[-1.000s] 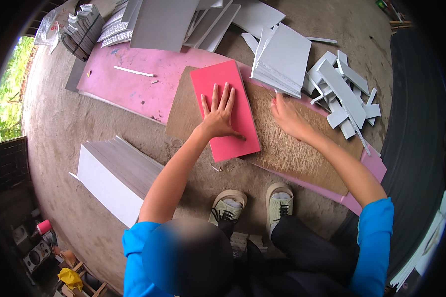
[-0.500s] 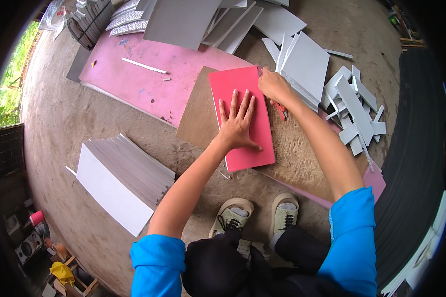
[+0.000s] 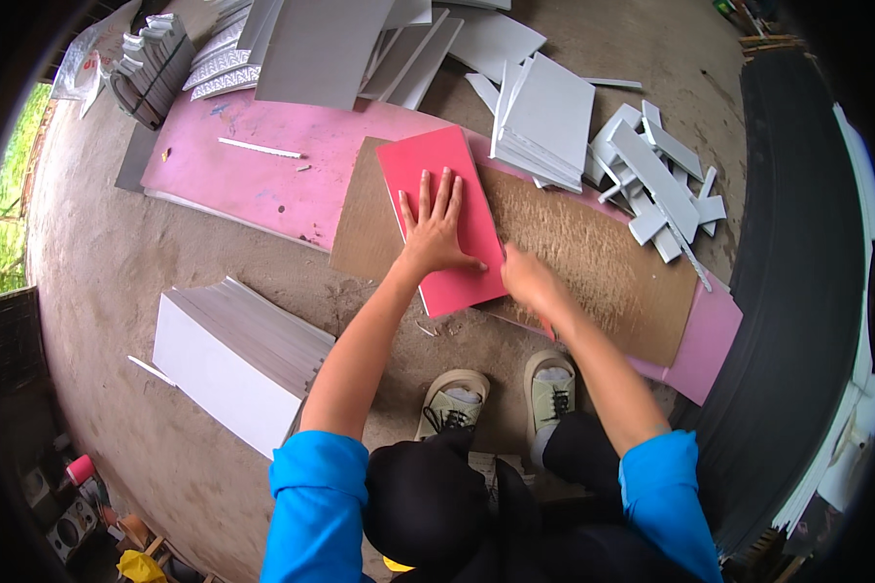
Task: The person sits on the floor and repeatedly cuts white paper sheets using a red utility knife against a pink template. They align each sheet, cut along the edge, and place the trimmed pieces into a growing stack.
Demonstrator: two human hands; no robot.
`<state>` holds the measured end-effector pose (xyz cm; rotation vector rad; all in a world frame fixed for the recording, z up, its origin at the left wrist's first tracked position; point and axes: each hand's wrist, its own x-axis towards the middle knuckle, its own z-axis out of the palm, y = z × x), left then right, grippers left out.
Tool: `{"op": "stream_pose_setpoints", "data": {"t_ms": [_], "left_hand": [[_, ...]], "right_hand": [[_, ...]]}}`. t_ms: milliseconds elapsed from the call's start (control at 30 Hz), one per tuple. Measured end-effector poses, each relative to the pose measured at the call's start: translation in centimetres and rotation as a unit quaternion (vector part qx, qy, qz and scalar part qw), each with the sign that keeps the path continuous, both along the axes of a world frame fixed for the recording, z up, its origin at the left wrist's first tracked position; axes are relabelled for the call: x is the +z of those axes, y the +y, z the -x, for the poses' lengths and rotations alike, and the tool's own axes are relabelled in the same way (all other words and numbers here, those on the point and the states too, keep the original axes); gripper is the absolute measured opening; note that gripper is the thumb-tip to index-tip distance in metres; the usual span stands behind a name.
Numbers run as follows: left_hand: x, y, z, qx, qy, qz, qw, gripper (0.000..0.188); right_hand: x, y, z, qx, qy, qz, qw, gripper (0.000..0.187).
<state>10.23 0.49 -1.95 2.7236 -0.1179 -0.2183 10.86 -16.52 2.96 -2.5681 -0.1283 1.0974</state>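
Observation:
A flat red rectangular panel (image 3: 457,180) with a pale edge lies tilted on a worn brown board (image 3: 593,243). My left hand (image 3: 437,238) presses flat on it, fingers spread. Along the panel's right edge, near its lower corner, my right hand (image 3: 530,277) is closed around a red-handled utility knife (image 3: 548,328). Only the handle's end shows below the palm; the blade is mostly hidden by my fingers and the panel's edge.
Beneath the board lies a pink sheet (image 3: 253,185) with a white strip (image 3: 260,149). White sheets (image 3: 554,112) and a heap of offcuts (image 3: 651,175) lie at the right. A stack of white panels (image 3: 228,364) stands on the floor at the left, and my shoes (image 3: 454,400) are close below.
My right hand has drawn the knife toward me, from the panel's far right corner to near its lower right corner. My left hand stays pressed on the panel; the view has shifted.

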Motion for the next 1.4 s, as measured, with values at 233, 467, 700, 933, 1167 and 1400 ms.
{"op": "stream_pose_setpoints", "data": {"t_ms": [233, 467, 700, 933, 1167, 1400], "left_hand": [[0.2, -0.6, -0.6, -0.005, 0.039, -0.032, 0.999, 0.144], [-0.4, -0.2, -0.8, 0.002, 0.004, -0.035, 0.999, 0.144], [0.2, -0.1, -0.3, -0.002, 0.019, -0.012, 1.000, 0.145], [0.6, -0.1, 0.0, 0.003, 0.016, -0.005, 1.000, 0.142], [0.7, -0.6, -0.3, 0.003, 0.024, -0.007, 1.000, 0.144], [0.7, 0.2, -0.1, 0.013, 0.015, -0.032, 0.999, 0.141]], "right_hand": [[-0.1, -4.0, 9.0, 0.001, -0.041, 0.048, 0.998, 0.021], [4.7, -3.8, 3.1, -0.013, 0.076, 0.025, 0.997, 0.028], [3.2, 4.4, -10.3, 0.040, -0.201, -0.038, 0.978, 0.030], [-0.2, 9.2, -15.3, -0.009, -0.071, -0.041, 0.997, 0.032], [-0.4, 6.0, -12.5, 0.038, 0.073, 0.001, 0.997, 0.027], [0.9, -3.9, 6.6, 0.004, 0.027, 0.001, 1.000, 0.031]]}}
